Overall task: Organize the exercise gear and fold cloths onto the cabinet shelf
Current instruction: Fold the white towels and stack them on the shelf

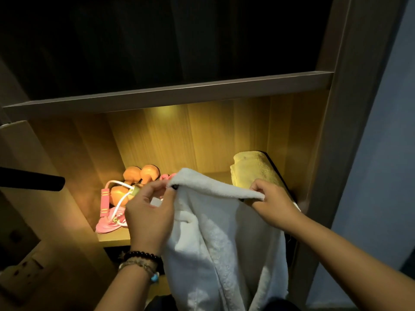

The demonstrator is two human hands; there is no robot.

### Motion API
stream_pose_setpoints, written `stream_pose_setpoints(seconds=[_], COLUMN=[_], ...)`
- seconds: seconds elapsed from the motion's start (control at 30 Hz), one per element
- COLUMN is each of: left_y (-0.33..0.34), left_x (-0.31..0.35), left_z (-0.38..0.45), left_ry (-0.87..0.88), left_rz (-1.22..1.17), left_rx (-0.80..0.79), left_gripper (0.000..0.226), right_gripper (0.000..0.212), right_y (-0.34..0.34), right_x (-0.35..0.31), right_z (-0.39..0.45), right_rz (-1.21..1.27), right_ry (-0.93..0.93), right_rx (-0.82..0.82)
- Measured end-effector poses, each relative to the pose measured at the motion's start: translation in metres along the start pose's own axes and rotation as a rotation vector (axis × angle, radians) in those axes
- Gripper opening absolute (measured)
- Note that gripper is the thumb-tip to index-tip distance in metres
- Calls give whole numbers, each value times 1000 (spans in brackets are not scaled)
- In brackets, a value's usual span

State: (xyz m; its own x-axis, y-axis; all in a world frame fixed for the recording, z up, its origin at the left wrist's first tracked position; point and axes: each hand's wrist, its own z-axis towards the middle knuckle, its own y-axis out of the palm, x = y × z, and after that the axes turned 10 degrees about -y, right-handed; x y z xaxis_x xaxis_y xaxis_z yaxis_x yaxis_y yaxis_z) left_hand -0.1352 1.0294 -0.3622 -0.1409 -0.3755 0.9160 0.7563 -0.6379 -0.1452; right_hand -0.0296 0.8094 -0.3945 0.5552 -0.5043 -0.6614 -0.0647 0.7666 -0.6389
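The left hand [149, 212] and right hand [272, 202] each pinched a top corner of the soft white towel [215, 232], hanging mid-frame before the lit wooden shelf [116, 237]. It looked mid-fold; next, bring the corners together.

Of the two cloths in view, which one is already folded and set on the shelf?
The yellow terry cloth, lying folded at the shelf's right side. The white fluffy towel hangs unfolded, pinched along its top edge by both hands, left and right.
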Motion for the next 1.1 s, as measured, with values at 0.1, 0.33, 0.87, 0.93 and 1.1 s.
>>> stream_pose_setpoints(seconds=[0.1, 0.33, 0.87, 0.93, 1.1], left_y=[4, 38, 49, 50, 39], left_x=[-1, 1, -11, -9, -12], left_z=[-15, -42, -45, -45, -25], left_ry=[16, 63, 20, -7, -261], left_rz=[151, 128, 127, 62, -127], left_rx=[-213, -622, -572, -486, -191], left_gripper=[39, 37, 35, 40, 35], right_gripper=[15, 15, 13, 14, 25], right_y=[-15, -36, -26, -19, 24], right_x=[-16, -56, -20, -7, 43], right_z=[-7, -6, -19, -27, -71], right_rz=[15, -47, 276, 314, 419], right_ry=[-102, -301, -222, -177, 100], right_rx=[9, -115, -202, -197, -133])
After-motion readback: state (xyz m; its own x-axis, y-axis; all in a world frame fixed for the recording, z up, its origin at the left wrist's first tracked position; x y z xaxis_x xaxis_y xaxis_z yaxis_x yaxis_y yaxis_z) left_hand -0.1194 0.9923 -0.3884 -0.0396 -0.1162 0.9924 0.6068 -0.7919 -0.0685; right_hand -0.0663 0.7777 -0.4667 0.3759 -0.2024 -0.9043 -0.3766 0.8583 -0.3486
